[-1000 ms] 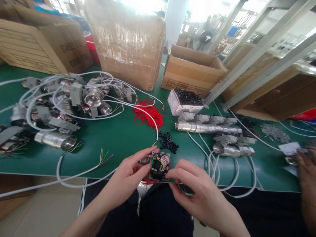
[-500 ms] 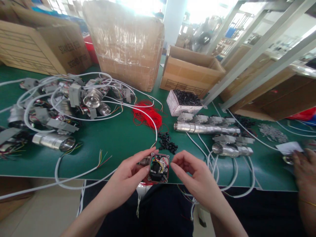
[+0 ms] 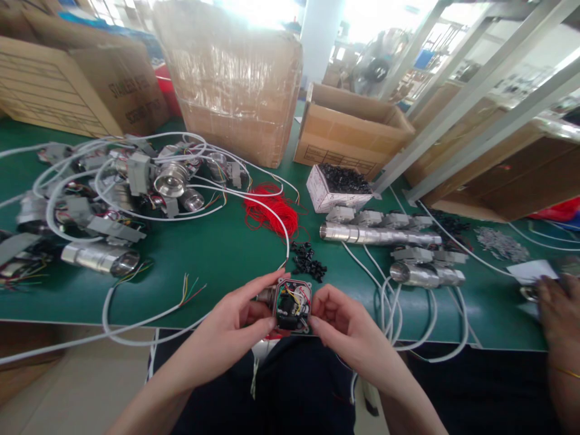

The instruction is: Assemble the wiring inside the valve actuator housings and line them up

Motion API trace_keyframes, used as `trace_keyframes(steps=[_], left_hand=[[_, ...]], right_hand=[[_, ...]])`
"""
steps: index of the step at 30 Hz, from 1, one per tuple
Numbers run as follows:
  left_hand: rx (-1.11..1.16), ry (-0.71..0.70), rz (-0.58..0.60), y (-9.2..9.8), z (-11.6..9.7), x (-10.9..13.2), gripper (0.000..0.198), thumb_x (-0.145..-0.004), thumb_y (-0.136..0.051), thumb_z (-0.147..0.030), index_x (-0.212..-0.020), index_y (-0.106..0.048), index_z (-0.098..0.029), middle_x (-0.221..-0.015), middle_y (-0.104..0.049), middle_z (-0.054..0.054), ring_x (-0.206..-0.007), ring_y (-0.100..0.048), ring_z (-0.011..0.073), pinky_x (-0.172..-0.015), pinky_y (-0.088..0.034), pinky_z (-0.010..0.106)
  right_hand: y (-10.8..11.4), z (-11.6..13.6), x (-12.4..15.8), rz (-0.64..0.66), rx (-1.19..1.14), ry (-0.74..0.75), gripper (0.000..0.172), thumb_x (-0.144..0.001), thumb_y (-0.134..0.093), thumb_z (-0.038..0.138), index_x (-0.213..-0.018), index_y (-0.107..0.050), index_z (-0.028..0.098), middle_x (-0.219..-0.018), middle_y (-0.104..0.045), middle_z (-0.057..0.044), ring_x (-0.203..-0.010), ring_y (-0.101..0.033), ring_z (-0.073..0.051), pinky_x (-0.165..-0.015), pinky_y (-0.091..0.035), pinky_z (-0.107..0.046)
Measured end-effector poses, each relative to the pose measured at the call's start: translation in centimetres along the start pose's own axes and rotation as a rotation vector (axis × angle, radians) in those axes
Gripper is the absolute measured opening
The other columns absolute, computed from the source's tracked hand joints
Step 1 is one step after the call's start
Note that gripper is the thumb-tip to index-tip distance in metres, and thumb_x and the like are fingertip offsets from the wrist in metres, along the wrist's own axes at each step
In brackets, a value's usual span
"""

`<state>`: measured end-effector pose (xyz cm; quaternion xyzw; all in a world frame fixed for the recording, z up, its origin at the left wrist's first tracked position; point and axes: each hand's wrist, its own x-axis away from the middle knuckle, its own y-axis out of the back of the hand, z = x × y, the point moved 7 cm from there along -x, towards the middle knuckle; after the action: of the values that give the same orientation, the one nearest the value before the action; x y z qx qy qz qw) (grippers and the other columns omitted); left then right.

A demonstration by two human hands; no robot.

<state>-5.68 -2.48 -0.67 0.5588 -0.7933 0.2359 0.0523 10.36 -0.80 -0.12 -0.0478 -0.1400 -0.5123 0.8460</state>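
An open housing (image 3: 292,305) with a board, a black part and coloured wires inside lies at the table's front edge, its open side facing up. My left hand (image 3: 244,314) grips it from the left, thumb on its near left side, with a metal fitting partly behind the fingers. My right hand (image 3: 338,317) is at the right side, its bent fingers and thumb against the housing's right edge. Small black parts (image 3: 308,261) lie just beyond it, and a white cable (image 3: 287,232) runs down to its top.
Cabled metal valves (image 3: 172,178) are heaped at left; red wires (image 3: 270,210) lie mid-table. At right are rows of valves (image 3: 380,234) and a small box (image 3: 339,187) of black parts. Cardboard boxes (image 3: 353,133) stand behind. Another person's hand (image 3: 559,320) is at far right.
My right hand has moved left and slightly down, from beside the housing to touching its right edge. The housing has tilted slightly in my left hand.
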Motion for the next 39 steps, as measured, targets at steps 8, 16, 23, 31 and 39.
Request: trace_keyframes(steps=[8, 16, 23, 31, 39], left_hand=[[-0.027, 0.021, -0.032, -0.1, 0.0, 0.1, 0.088, -0.077, -0.069, -0.026, -0.156, -0.034, -0.012, -0.104, -0.079, 0.009, -0.091, -0.072, 0.0233, -0.088, -0.054, 0.036], [-0.124, -0.032, -0.094, -0.2, 0.0, 0.1, 0.085, -0.077, -0.072, -0.027, -0.153, -0.037, -0.014, -0.105, -0.076, 0.010, -0.089, -0.070, 0.0238, -0.087, -0.052, 0.038], [-0.191, -0.040, -0.165, -0.5, -0.2, 0.4, 0.077, -0.078, -0.072, -0.028, -0.149, -0.042, -0.019, -0.127, -0.068, 0.011, -0.090, -0.069, 0.0225, -0.077, -0.053, 0.033], [-0.153, -0.033, -0.123, -0.6, 0.0, 0.5, 0.078, -0.080, -0.072, -0.026, -0.151, -0.039, -0.020, -0.121, -0.071, 0.010, -0.093, -0.070, 0.0235, -0.081, -0.053, 0.033], [-0.206, -0.070, -0.153, -0.3, -0.1, 0.3, 0.075, -0.076, -0.077, -0.023, -0.145, -0.049, -0.021, -0.123, -0.072, 0.010, -0.086, -0.072, 0.0218, -0.078, -0.056, 0.032]], right_hand=[[-0.7, -0.7, -0.1, 0.020, -0.121, -0.053, 0.019, -0.084, -0.067, 0.028, -0.085, -0.048, 0.021, -0.071, -0.049, 0.007, -0.055, -0.045, -0.007, -0.044, -0.034, -0.017], [-1.4, -1.2, -0.2, 0.025, -0.285, -0.053, 0.027, -0.081, -0.074, 0.031, -0.085, -0.049, 0.021, -0.073, -0.055, 0.006, -0.055, -0.052, -0.007, -0.044, -0.043, -0.016], [-2.1, -1.8, 0.0, -0.056, -0.348, -0.067, 0.036, -0.074, -0.082, 0.029, -0.083, -0.048, 0.021, -0.072, -0.051, 0.007, -0.054, -0.045, -0.007, -0.041, -0.041, -0.014], [-2.5, -2.0, 0.3, -0.065, -0.433, -0.069, 0.030, -0.076, -0.078, 0.029, -0.085, -0.050, 0.022, -0.076, -0.056, 0.004, -0.061, -0.054, -0.010, -0.049, -0.048, -0.018], [0.3, -1.3, 0.6, -0.113, -0.152, -0.016, 0.024, -0.084, -0.073, 0.038, -0.091, -0.059, 0.020, -0.073, -0.061, 0.001, -0.059, -0.061, -0.013, -0.051, -0.054, -0.023]])
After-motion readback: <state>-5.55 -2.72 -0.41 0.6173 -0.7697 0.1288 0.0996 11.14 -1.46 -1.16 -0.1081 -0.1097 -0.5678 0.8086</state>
